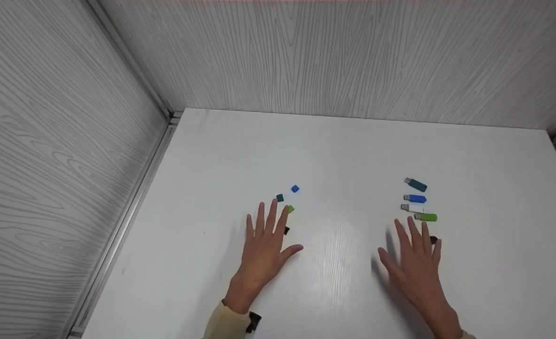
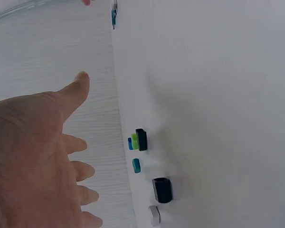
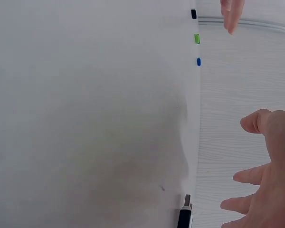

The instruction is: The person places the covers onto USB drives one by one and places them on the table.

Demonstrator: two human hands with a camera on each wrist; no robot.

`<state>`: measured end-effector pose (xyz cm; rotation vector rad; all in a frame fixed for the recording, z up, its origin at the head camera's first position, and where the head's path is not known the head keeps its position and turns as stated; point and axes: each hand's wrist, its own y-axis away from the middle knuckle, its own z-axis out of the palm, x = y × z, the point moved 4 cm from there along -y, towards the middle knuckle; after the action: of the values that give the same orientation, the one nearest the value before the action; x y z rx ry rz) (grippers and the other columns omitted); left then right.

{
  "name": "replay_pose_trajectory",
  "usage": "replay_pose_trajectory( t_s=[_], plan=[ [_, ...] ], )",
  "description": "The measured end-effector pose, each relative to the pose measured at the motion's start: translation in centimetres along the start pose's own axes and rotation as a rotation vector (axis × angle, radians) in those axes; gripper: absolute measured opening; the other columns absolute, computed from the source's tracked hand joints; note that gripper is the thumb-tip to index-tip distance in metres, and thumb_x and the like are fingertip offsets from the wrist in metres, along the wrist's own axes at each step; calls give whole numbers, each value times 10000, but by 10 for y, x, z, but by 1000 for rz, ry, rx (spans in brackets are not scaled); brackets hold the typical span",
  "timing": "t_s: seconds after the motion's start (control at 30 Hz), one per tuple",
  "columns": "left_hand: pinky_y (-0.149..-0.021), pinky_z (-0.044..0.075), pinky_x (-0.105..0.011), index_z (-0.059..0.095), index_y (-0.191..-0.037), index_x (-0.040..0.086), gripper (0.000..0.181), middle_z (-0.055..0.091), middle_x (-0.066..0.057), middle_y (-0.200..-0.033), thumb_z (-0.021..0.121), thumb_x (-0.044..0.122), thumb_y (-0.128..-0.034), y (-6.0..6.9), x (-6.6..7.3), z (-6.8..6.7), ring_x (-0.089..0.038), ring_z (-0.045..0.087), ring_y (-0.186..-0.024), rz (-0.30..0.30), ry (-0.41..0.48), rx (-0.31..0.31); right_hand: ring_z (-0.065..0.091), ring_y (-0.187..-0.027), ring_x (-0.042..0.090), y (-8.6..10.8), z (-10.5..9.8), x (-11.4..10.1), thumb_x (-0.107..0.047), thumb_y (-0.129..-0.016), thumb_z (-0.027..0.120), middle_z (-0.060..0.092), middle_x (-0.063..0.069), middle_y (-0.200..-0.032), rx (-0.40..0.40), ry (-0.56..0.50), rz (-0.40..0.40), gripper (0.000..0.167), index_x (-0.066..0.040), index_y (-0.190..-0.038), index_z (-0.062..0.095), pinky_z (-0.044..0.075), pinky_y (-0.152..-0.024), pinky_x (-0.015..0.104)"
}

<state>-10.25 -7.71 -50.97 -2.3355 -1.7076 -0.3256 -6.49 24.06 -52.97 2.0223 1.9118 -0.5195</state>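
My left hand [image 1: 263, 252] is held over the table with fingers spread, holding nothing. Around its fingertips lie small USB stick caps: blue [image 1: 295, 188], dark green [image 1: 280, 197], light green [image 1: 291, 208] and black [image 1: 286, 230]. The left wrist view also shows a second black cap [image 2: 162, 190] and a white cap [image 2: 154, 215], which the hand covers in the head view. My right hand [image 1: 419, 273], fingers also spread and bare of any object, is just below several USB sticks: dark green [image 1: 417, 184], blue [image 1: 416, 198], white [image 1: 414, 208], light green [image 1: 428, 217] and a partly hidden black one [image 3: 184, 218].
The white table [image 1: 344, 155] meets a wood-grain panel [image 1: 287, 56] along its far edge. Another such panel [image 1: 56, 155] stands at the left, with a metal rail [image 1: 122, 230] at its foot. A wide stretch of tabletop separates caps from sticks.
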Motion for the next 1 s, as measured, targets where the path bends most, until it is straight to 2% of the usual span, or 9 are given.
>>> replay_pose_trajectory(
  t_s=[0.13, 0.3, 0.5, 0.8, 1.0],
  plan=[
    [-1276, 186, -699, 339, -1650, 82, 918, 223, -220, -1753, 725, 529, -946, 3, -8, -2, -479, 176, -1627, -15, -15, -26, 220, -1545, 512, 2, -5, 3, -377, -1003, 658, 342, 277, -1644, 40, -42, 15, 717, -57, -1594, 411, 140, -1186, 798],
    [-1282, 208, -676, 366, -1637, 76, 894, 243, -228, -1744, 749, 490, -943, 6, -15, -2, -475, 189, -1625, -23, -26, -54, 389, -1334, 472, 8, -12, 9, -277, -980, 707, 479, 264, -1449, 112, -95, 34, 599, -86, -1518, 526, 299, -1027, 698],
    [-1293, 229, -634, 428, -1593, 23, 780, 308, -237, -1718, 734, 399, -982, 7, -21, -3, -454, 237, -1617, -27, -27, -44, 445, -1232, 460, 11, -12, 18, -201, -938, 745, 549, 243, -1303, 121, -89, 44, 526, -95, -1435, 607, 326, -966, 653],
    [-1298, 249, -596, 472, -1555, -13, 685, 378, -243, -1683, 731, 291, -999, 5, -22, -5, -438, 297, -1599, -36, 12, -43, 441, -1245, 466, 16, -15, 30, -216, -947, 756, 539, 258, -1325, 60, -39, 97, 527, -98, -1435, 597, 341, -980, 670],
    [-1289, 274, -593, 521, -1517, -17, 606, 447, -244, -1641, 720, 239, -1005, 4, -23, -9, -435, 363, -1569, -30, 19, -28, 457, -1234, 474, 19, -17, 33, -196, -946, 756, 544, 261, -1308, 53, -29, 108, 493, -82, -1404, 614, 356, -984, 683]
  ],
)
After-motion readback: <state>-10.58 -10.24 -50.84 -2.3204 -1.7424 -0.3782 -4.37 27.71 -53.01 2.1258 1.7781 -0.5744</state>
